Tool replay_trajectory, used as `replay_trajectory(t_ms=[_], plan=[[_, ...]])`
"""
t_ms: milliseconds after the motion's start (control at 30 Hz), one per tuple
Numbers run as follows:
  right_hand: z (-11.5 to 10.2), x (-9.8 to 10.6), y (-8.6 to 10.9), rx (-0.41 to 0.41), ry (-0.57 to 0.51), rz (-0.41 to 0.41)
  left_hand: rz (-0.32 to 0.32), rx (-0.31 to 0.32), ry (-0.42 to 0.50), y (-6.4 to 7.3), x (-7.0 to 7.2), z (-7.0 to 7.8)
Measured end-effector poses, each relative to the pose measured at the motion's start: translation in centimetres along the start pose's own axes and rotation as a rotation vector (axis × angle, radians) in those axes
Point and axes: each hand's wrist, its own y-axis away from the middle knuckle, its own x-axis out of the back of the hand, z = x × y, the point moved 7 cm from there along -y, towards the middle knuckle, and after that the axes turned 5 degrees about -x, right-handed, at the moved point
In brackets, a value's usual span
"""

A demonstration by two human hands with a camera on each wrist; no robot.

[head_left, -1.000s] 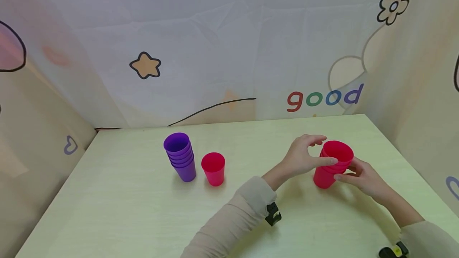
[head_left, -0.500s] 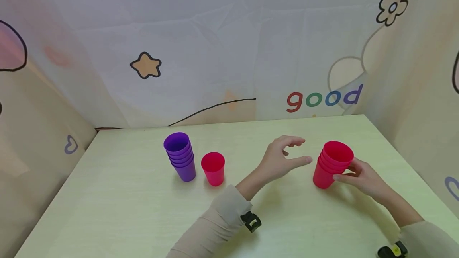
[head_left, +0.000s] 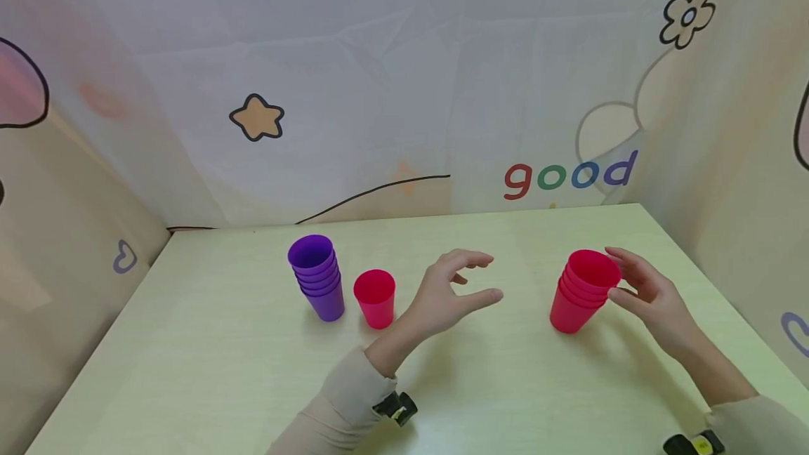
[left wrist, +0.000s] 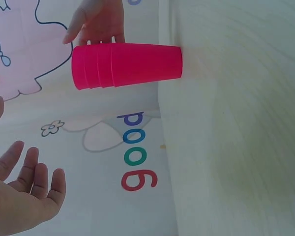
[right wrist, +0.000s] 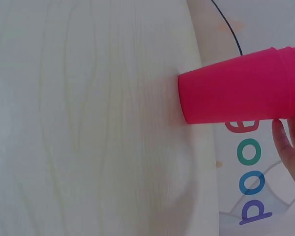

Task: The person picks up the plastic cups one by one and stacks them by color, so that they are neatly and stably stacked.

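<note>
In the head view, a stack of nested red cups (head_left: 576, 300) stands upright at the right of the table. My right hand (head_left: 657, 311) is at the stack's right side near the rims, fingers and thumb spread. In the left wrist view that hand's thumb stands off the stack (left wrist: 132, 65), and its fingertips are partly hidden behind it. My left hand (head_left: 439, 300) hovers over the middle of the table with fingers and thumb apart, holding nothing. Closest to it is a single red cup (head_left: 376, 300), upright, mouth up.
Left of the single cup stands a stack of purple cups (head_left: 322, 283), mouths up. They share a pale wooden table (head_left: 208, 364). Behind and beside it hangs a printed cloth backdrop (head_left: 379, 104) with a star, a flower and the word "good".
My left hand has drawn back left from the red stack toward the single red cup. The right hand has loosened its hold and shifted slightly up and right. The cups stay in place.
</note>
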Motion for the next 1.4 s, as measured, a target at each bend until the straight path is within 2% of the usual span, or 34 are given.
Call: replay_trajectory(t_ms=[133, 233, 367, 500, 700, 1067, 1167, 1333, 1400], plan=[[-0.2, 0.0, 0.1, 0.021, -0.138, 0.059, 0.03, -0.019, 0.008, 1.2, 1.4, 0.3], [-0.1, 0.0, 0.1, 0.012, -0.188, 0.104, 0.048, -0.029, 0.005, 2.2, 2.5, 0.2], [0.1, -0.1, 0.3, -0.014, -0.203, 0.135, 0.071, -0.028, -0.005, 3.9, 4.3, -0.2], [0.0, -0.2, 0.3, -0.005, -0.206, 0.138, 0.107, -0.013, -0.022, 5.6, 6.3, -0.6], [0.0, -0.2, 0.3, 0.021, -0.228, 0.137, 0.179, 0.004, -0.082, 7.1, 8.8, -0.5], [-0.1, -0.5, 0.2, 0.04, -0.256, 0.125, 0.303, 0.093, -0.243, 9.0, 10.9, -1.4], [-0.1, -0.5, 0.2, 0.042, -0.259, 0.126, 0.321, 0.158, -0.279, 9.4, 11.2, -2.2], [-0.1, -0.5, 0.1, 0.046, -0.265, 0.132, 0.322, 0.365, -0.253, 9.9, 11.4, -4.4], [-0.1, -0.5, 0.2, 0.048, -0.264, 0.132, 0.329, 0.428, -0.235, 10.0, 11.4, -5.2]])
